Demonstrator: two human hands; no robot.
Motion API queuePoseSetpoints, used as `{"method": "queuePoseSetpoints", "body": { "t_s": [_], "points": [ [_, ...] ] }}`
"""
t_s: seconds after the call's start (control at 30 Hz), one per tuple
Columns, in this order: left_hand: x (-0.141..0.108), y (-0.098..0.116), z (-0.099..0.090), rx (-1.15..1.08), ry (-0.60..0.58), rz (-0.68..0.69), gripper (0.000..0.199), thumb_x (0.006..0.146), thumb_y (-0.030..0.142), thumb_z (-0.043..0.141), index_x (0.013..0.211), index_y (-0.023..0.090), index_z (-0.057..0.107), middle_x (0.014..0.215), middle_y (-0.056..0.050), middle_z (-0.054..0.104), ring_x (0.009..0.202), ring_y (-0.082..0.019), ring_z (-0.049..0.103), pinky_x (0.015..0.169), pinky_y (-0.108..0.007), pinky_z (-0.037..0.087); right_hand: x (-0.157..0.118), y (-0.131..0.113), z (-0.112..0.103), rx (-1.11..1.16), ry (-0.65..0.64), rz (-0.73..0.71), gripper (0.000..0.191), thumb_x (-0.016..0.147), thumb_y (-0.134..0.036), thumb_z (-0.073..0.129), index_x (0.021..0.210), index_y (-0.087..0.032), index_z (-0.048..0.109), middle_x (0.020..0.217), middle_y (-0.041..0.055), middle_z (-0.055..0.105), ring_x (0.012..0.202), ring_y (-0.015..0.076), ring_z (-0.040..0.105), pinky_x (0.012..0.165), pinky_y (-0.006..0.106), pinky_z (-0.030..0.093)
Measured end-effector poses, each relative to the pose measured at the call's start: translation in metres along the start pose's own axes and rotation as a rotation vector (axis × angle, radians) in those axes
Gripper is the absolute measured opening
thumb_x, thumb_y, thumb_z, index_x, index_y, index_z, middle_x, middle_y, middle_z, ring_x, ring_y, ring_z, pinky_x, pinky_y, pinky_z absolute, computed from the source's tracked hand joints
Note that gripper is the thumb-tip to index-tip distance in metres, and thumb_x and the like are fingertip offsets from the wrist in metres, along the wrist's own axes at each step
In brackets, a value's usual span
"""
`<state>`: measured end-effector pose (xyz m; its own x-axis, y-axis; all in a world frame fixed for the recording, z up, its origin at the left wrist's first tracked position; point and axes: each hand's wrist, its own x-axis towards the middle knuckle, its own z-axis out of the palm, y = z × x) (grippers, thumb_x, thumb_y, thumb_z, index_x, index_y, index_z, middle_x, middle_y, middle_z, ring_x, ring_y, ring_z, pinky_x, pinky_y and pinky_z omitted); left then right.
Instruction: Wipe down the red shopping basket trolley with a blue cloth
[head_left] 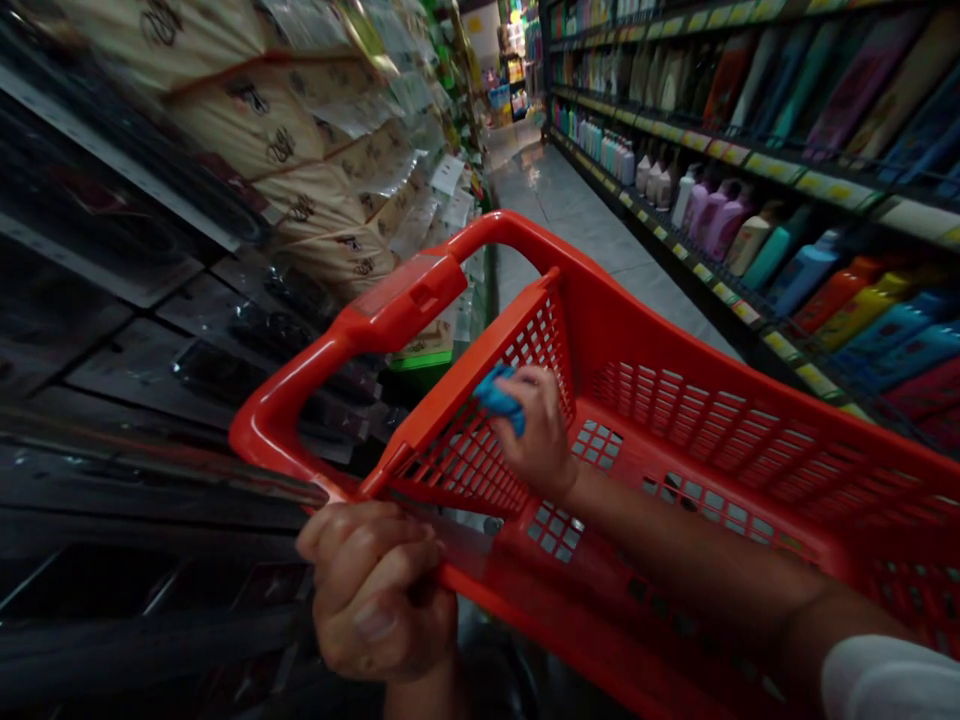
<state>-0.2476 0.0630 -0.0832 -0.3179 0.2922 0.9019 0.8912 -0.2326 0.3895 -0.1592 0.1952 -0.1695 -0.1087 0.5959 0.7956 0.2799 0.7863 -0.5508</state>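
Note:
A red plastic shopping cart (645, 345) fills the lower middle and right of the view, its handle end at the left. My left hand (382, 590) is wrapped round the cart's near rim, below the handle. My right hand (536, 430) reaches over the basket from the right, its fingers closed on a crumpled blue cloth (501, 395). The cloth is at the slotted red panel (480, 440) behind the handle; whether it touches the panel is hard to tell.
Shelves of coloured bottles (720, 220) line the right side. Packaged goods (300, 150) hang and stack on the left, close to the handle. A grey tiled aisle (540, 190) runs ahead between them.

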Motion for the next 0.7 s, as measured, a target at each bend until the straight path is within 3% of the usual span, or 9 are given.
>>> {"method": "queuePoseSetpoints", "body": {
  "t_s": [0.1, 0.13, 0.2, 0.3, 0.37, 0.43, 0.57, 0.63, 0.7],
  "points": [
    [0.003, 0.0, -0.001, -0.01, -0.019, 0.184, 0.061, 0.101, 0.04, 0.033, 0.047, 0.02, 0.055, 0.049, -0.001, 0.054, 0.054, -0.015, 0.05, 0.065, -0.037, 0.037, -0.024, -0.027, 0.005, 0.117, -0.172, -0.354, 0.043, 0.092, -0.022, 0.054, 0.134, -0.03, 0.05, 0.125, 0.0076, 0.054, 0.105, 0.0184, 0.06, 0.084, 0.031, 0.057],
    [0.004, 0.001, -0.001, -0.005, -0.033, 0.2, 0.06, 0.102, 0.037, 0.032, 0.048, 0.02, 0.054, 0.05, -0.001, 0.054, 0.055, -0.015, 0.051, 0.067, -0.037, 0.038, -0.024, -0.027, 0.005, 0.128, -0.183, -0.4, 0.042, 0.092, -0.021, 0.053, 0.133, -0.03, 0.051, 0.124, 0.0067, 0.055, 0.104, 0.0173, 0.061, 0.083, 0.029, 0.057],
    [0.007, 0.003, 0.001, -0.002, -0.054, 0.193, 0.059, 0.102, 0.035, 0.032, 0.049, 0.02, 0.053, 0.049, -0.001, 0.053, 0.056, -0.015, 0.052, 0.07, -0.038, 0.038, -0.01, -0.01, 0.003, 0.086, -0.107, -0.295, 0.038, 0.093, -0.02, 0.053, 0.13, -0.028, 0.053, 0.122, 0.0071, 0.055, 0.106, 0.0184, 0.06, 0.086, 0.031, 0.056],
    [0.009, 0.005, 0.003, -0.01, -0.063, 0.201, 0.059, 0.102, 0.035, 0.03, 0.05, 0.02, 0.053, 0.049, -0.001, 0.051, 0.055, -0.015, 0.051, 0.07, -0.039, 0.037, 0.02, 0.028, 0.0, -0.038, 0.157, 0.102, 0.033, 0.095, -0.02, 0.051, 0.127, -0.026, 0.053, 0.12, 0.01, 0.052, 0.112, 0.0235, 0.058, 0.096, 0.043, 0.054],
    [0.009, 0.004, 0.001, -0.004, -0.072, 0.209, 0.06, 0.103, 0.035, 0.028, 0.05, 0.02, 0.053, 0.049, -0.001, 0.051, 0.055, -0.016, 0.051, 0.069, -0.039, 0.037, 0.024, 0.035, 0.001, -0.054, 0.248, 0.226, 0.032, 0.095, -0.021, 0.051, 0.127, -0.025, 0.052, 0.12, 0.011, 0.05, 0.115, 0.0252, 0.056, 0.099, 0.047, 0.053],
    [0.01, 0.0, -0.003, 0.012, -0.108, 0.224, 0.06, 0.103, 0.036, 0.029, 0.051, 0.02, 0.054, 0.05, -0.001, 0.052, 0.057, -0.016, 0.052, 0.068, -0.039, 0.037, 0.011, 0.024, 0.003, 0.0, 0.164, 0.15, 0.036, 0.094, -0.021, 0.053, 0.129, -0.026, 0.051, 0.122, 0.0108, 0.049, 0.113, 0.0245, 0.057, 0.096, 0.044, 0.054],
    [0.011, -0.007, -0.01, 0.03, -0.173, 0.267, 0.055, 0.101, 0.036, 0.035, 0.054, 0.02, 0.058, 0.054, -0.002, 0.055, 0.059, -0.016, 0.054, 0.068, -0.038, 0.037, -0.016, 0.007, 0.004, 0.123, -0.079, -0.228, 0.041, 0.091, -0.018, 0.056, 0.131, -0.029, 0.05, 0.123, 0.0075, 0.052, 0.105, 0.0197, 0.061, 0.081, 0.032, 0.058],
    [0.011, -0.007, -0.009, 0.026, -0.215, 0.297, 0.052, 0.1, 0.038, 0.038, 0.056, 0.02, 0.059, 0.055, -0.002, 0.056, 0.06, -0.016, 0.055, 0.068, -0.037, 0.036, -0.006, 0.024, 0.004, 0.101, -0.014, -0.167, 0.038, 0.093, -0.018, 0.055, 0.129, -0.028, 0.051, 0.121, 0.0076, 0.053, 0.106, 0.02, 0.06, 0.086, 0.034, 0.057],
    [0.011, -0.006, -0.004, 0.011, -0.175, 0.305, 0.054, 0.1, 0.038, 0.036, 0.054, 0.019, 0.058, 0.054, -0.002, 0.055, 0.059, -0.016, 0.054, 0.068, -0.037, 0.036, 0.012, 0.048, 0.005, 0.051, 0.124, 0.053, 0.033, 0.095, -0.021, 0.053, 0.127, -0.026, 0.052, 0.12, 0.0085, 0.053, 0.111, 0.022, 0.059, 0.095, 0.041, 0.054]
  ]
}}
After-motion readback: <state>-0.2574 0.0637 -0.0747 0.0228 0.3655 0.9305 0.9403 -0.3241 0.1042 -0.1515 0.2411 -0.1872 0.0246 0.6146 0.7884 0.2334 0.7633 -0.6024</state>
